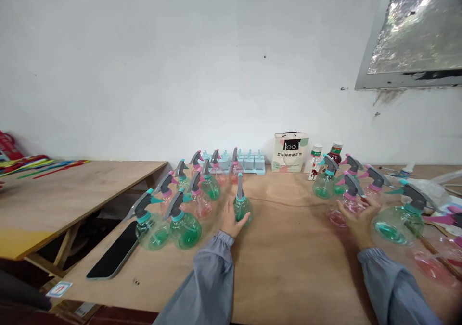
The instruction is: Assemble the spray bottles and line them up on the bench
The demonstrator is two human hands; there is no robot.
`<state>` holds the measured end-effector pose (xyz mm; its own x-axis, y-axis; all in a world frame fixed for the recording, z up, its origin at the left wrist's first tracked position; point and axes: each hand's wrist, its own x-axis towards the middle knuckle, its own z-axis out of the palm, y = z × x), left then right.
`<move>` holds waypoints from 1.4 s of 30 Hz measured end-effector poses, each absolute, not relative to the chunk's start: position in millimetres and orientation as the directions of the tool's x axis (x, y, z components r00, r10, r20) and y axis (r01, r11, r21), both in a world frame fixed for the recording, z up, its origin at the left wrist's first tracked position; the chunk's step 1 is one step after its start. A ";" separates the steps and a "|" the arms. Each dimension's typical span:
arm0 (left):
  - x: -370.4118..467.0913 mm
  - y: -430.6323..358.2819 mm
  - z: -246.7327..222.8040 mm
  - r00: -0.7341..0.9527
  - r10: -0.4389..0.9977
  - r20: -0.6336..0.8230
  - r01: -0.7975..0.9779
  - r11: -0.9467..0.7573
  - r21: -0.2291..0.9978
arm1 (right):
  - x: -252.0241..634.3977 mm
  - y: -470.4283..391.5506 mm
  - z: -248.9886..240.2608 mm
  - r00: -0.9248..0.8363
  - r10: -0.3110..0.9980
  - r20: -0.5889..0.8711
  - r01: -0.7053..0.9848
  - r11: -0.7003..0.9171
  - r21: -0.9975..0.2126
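My left hand (233,219) is wrapped round a green spray bottle (244,208) with a grey trigger head, standing upright near the middle of the table. To its left stand several green and pink spray bottles (186,230) in a cluster. On the right, my right hand (358,218) is at a pink spray bottle (339,215), thumb and fingers spread on either side of its body. Whether the fingers press on it is hard to see. More spray bottles stand around that hand, among them a large green one (395,224) just to its right.
A black phone (114,252) lies at the table's left edge. Against the wall are a light-blue ice-pop mould tray (254,164), a paper bag (288,159) and two capped bottles (314,164). A second table (72,195) stands across a gap at left.
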<state>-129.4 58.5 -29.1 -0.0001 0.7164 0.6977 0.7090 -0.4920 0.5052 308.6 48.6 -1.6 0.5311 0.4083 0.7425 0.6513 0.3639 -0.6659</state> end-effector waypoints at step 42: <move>-98.0 36.9 -28.2 0.137 0.744 0.654 0.631 -0.574 0.522 | 247.6 26.1 -19.3 0.230 0.273 0.934 0.802 0.490 -0.341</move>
<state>-98.0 36.9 -28.2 0.1365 0.7442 0.6538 0.6307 -0.5743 0.5220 247.6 26.1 -19.3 0.2303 0.2735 0.9339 0.8021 0.4901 -0.3413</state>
